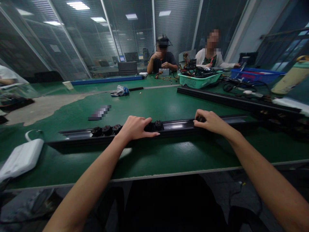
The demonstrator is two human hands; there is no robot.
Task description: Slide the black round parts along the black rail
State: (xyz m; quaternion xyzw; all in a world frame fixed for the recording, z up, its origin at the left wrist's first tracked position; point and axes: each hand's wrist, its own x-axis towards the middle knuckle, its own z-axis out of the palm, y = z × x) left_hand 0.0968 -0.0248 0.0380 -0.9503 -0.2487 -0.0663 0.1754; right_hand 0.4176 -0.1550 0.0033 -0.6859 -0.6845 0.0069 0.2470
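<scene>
A long black channel rail (177, 125) lies across the green table in front of me. Several round black socket-like modules (107, 130) sit in its channel to the left, and another black module (158, 124) sits just right of my left hand. My left hand (134, 128) grips the rail from above, thumb along the near side and index finger stretched over the channel; its other fingers are partly hidden. My right hand (212, 121) pinches a small dark module (200, 119) between thumb and fingers, at the rail's right part. Whether that module touches the rail I cannot tell.
A second black rail (217, 98) lies slantwise behind, at right. Beyond stand a green basket (193, 80) of cables, a blue tray (256, 74) and two people. A phone (99, 112), gloves (120, 91), a white box (23, 158) and a bottle (289, 77) are around.
</scene>
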